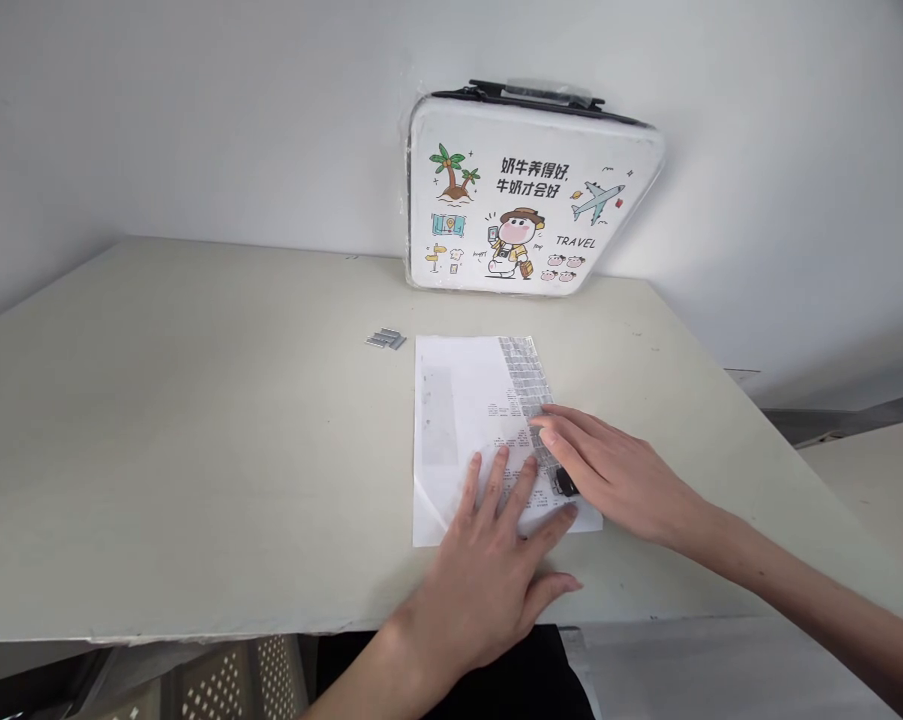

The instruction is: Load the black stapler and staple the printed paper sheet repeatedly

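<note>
Pale wall (196, 120) and tabletop (196, 430): both hands at printed paper (470, 395).
Cartoon-cow carrying case (537, 195) stands at the far edge, against the wall. Printed paper lies nearer, right of centre; long axis near to far. Left hand (488, 570): palm down, fingers spread on the near part. Right hand (631, 480): fingers close together over the right margin; whether it grips cannot be told. Grid-patterned strip (526, 375) runs along that margin, long axis slanting from near right to far left. Apparent staple strips (386, 340) lie left of the far left corner. Black piece (567, 482), partly hidden, sits at the grid-patterned strip's near end. Step in hand, as judged: steadying and aligning. Next move calls for even left-hand pressure.
</note>
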`<state>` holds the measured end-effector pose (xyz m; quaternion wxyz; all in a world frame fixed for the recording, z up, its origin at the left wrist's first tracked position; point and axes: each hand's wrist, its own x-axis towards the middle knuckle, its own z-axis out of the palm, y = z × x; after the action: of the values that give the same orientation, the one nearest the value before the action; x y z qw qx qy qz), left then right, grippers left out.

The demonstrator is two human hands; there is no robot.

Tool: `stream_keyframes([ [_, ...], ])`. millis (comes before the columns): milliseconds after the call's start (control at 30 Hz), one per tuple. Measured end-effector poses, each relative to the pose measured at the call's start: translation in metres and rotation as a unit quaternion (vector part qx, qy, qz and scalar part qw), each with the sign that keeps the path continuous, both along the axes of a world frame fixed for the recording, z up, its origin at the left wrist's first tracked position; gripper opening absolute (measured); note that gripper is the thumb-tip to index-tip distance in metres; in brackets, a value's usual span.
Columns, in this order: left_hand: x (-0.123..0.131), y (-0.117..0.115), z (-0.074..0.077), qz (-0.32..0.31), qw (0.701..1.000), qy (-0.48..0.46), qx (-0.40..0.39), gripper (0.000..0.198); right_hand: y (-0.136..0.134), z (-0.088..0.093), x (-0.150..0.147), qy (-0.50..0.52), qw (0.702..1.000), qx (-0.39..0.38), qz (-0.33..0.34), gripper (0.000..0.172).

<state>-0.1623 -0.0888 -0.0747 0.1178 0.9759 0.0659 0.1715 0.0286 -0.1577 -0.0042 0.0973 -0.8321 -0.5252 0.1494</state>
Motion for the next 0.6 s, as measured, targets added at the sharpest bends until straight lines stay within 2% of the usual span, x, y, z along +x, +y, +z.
stream_keyframes([
  [333, 0.000, 0.000, -0.003, 0.003, 1.000, -0.009, 0.005, 0.064, 0.001, -0.006, 0.000, -0.043, 0.999, -0.004, 0.012, 0.058],
  [600, 0.001, 0.003, 0.000, -0.002, 1.000, -0.011, -0.011, 0.064, 0.005, -0.026, -0.005, -0.191, 0.978, 0.055, 0.060, 0.051],
])
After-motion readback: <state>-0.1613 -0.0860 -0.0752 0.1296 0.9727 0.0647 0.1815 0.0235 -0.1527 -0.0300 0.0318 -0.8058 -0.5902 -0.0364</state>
